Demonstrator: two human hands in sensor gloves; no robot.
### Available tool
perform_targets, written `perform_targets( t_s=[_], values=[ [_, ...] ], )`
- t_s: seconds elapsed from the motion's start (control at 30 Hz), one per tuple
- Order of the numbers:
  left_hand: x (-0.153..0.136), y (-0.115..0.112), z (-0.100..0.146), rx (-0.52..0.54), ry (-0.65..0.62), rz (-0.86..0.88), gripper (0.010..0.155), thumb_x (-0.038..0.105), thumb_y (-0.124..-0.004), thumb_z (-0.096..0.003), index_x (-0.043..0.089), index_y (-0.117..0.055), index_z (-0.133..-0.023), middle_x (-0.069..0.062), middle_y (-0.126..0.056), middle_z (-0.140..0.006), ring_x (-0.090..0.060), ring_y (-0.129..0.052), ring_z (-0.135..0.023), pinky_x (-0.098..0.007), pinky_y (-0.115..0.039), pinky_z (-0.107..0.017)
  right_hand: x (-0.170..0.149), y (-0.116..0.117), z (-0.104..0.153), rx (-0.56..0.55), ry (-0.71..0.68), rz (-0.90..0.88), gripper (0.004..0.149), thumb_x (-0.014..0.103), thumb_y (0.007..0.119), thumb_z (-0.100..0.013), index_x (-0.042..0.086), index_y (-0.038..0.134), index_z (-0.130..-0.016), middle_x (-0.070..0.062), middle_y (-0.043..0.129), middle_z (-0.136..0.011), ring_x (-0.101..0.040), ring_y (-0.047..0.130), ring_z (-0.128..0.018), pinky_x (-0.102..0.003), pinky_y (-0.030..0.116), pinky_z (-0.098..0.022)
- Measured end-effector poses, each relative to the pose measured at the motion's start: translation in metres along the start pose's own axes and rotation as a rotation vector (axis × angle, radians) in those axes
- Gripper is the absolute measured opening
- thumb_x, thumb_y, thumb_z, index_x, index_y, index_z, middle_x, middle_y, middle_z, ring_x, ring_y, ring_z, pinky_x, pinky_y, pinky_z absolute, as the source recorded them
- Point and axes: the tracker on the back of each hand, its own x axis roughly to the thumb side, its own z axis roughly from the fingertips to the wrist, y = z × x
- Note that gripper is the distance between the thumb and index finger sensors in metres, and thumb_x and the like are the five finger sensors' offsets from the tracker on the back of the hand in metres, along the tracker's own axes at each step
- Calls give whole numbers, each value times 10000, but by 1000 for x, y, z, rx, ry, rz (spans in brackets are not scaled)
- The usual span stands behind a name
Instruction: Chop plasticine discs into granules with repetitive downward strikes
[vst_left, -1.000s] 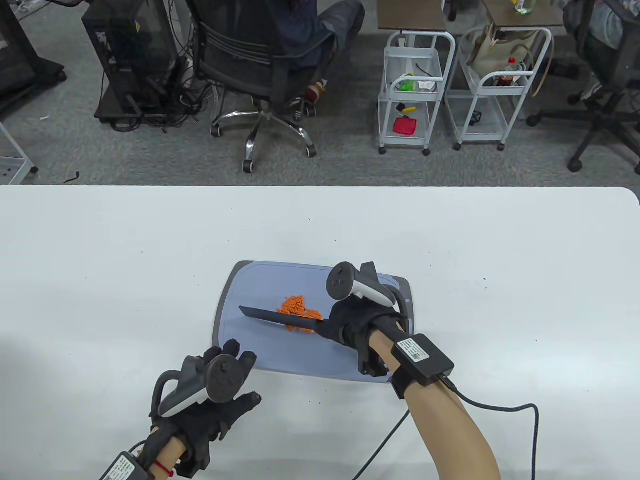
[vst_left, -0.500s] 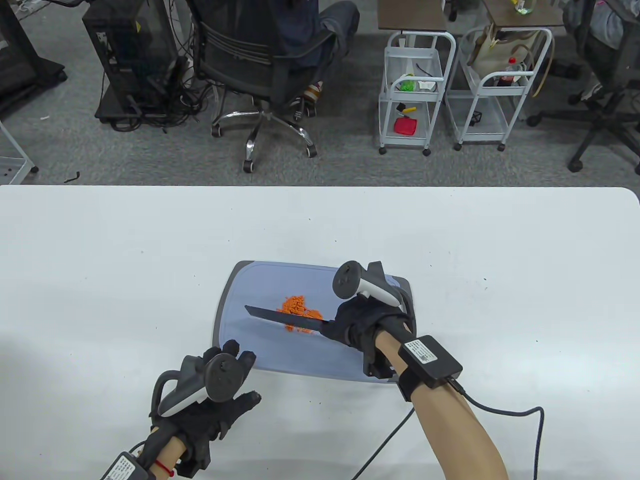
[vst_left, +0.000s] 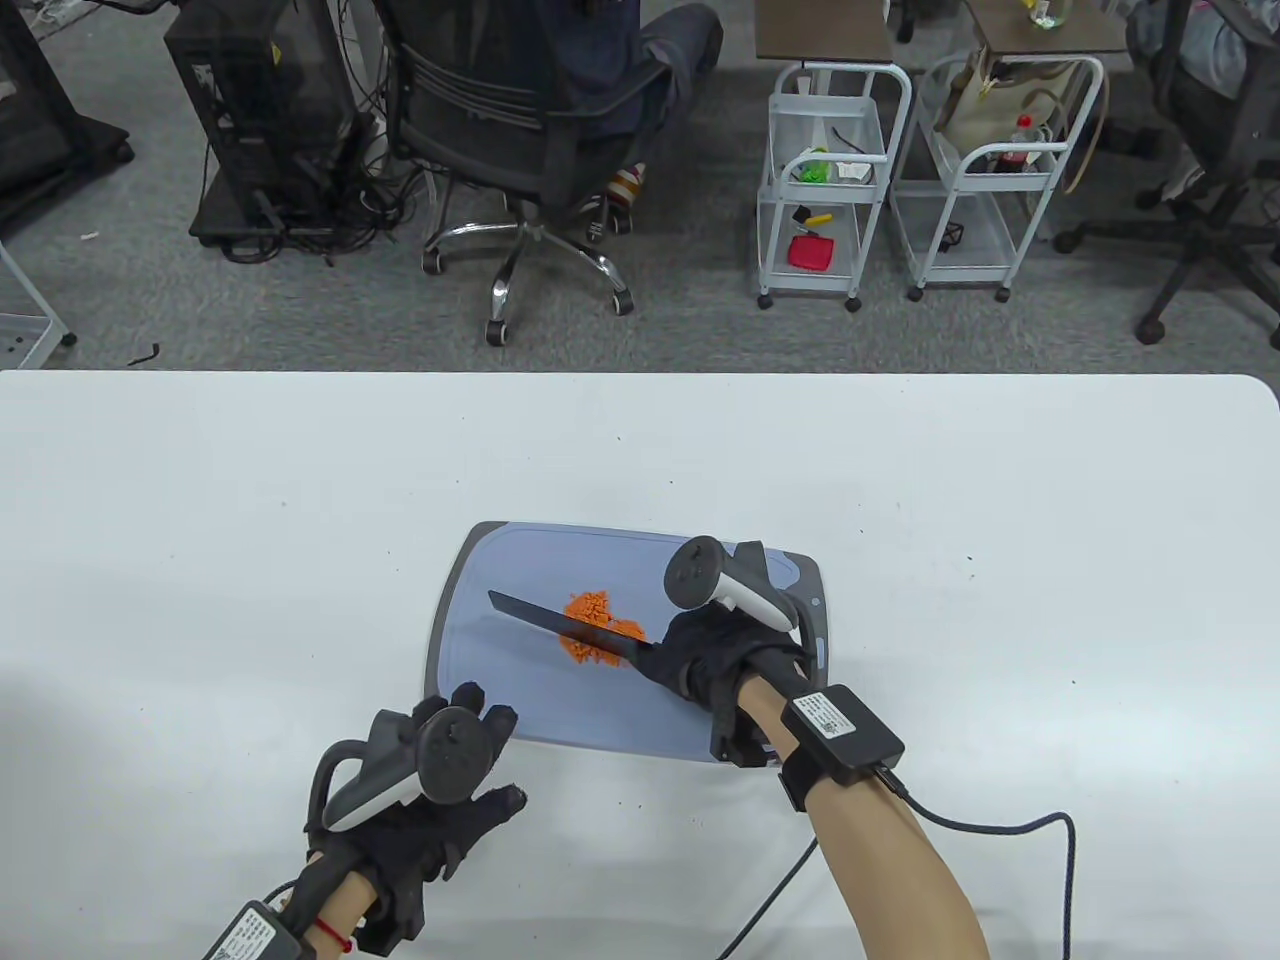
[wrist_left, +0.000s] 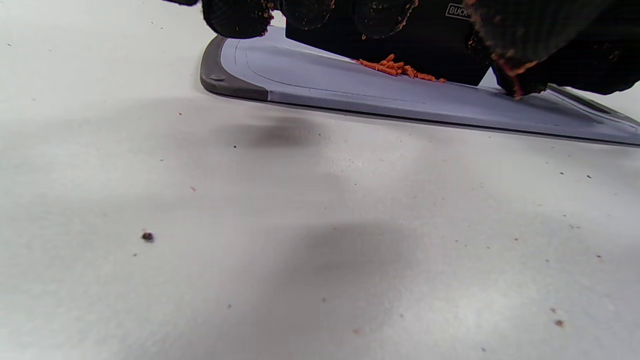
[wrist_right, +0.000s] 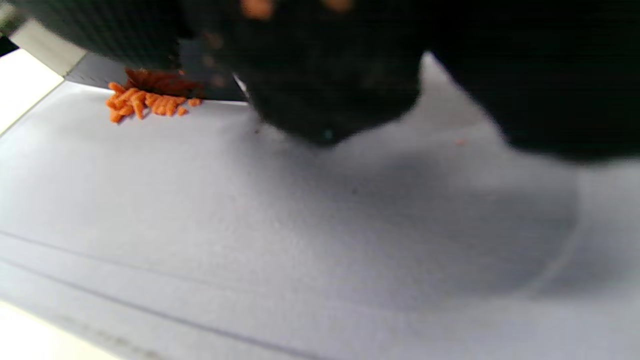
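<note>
A small heap of orange plasticine bits (vst_left: 592, 627) lies in the middle of a grey-blue cutting board (vst_left: 500, 690). My right hand (vst_left: 700, 660) grips the handle of a black knife (vst_left: 560, 625), whose blade lies across the heap, pointing left. The bits also show in the left wrist view (wrist_left: 400, 68) and the right wrist view (wrist_right: 145, 100). My left hand (vst_left: 455, 790) rests flat with spread fingers on the white table, its fingertips (vst_left: 468, 698) at the board's near left edge, holding nothing. The board also shows in the left wrist view (wrist_left: 320, 85).
The white table (vst_left: 250, 550) stretches wide around the board, with small crumbs on it. A black cable (vst_left: 1000, 825) runs from my right wrist across the table's near right. Beyond the far edge stand an office chair and white trolleys on the floor.
The knife has shifted slightly away from me across the heap, so more orange bits now show on its near side. My right hand moved a little with it. My left hand has stayed put.
</note>
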Motion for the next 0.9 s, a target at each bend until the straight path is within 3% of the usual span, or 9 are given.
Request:
perform_targets(
  t_s=[0.2,0.5,0.77,0.9],
  values=[
    [-3,1,4,18,5,18,812,671,-601,-423,324,-444,-1140,-118,-341,-1273,-498,-495,-1118,-656,-427,-770,-22,-8,16,60,72,16,701,698,812,-385,50,961,-608,-8,1015,-177,-315,1037,71,-570,889,-91],
    [-11,4,2,44,32,20,817,669,-603,-422,318,-438,-1141,-129,-289,-1269,-494,-474,-1121,-653,-418,-771,-30,-24,33,50,62,1,715,688,780,-443,26,963,-638,-16,1024,-204,-308,1028,70,-557,874,-76],
    [-11,1,-2,40,27,14,813,666,-604,-423,317,-443,-1139,-117,-290,-1270,-482,-451,-1129,-644,-405,-777,-39,-45,73,35,9,-172,739,668,729,-440,38,890,-790,-10,1026,-288,-268,1030,45,-520,874,-67],
    [-10,3,0,59,22,24,812,666,-605,-423,319,-444,-1140,-114,-293,-1271,-484,-447,-1130,-646,-402,-777,-55,-47,97,3,3,-319,645,607,714,-462,178,834,-929,-16,1025,-367,-248,1034,18,-497,875,-66]
  ],
)
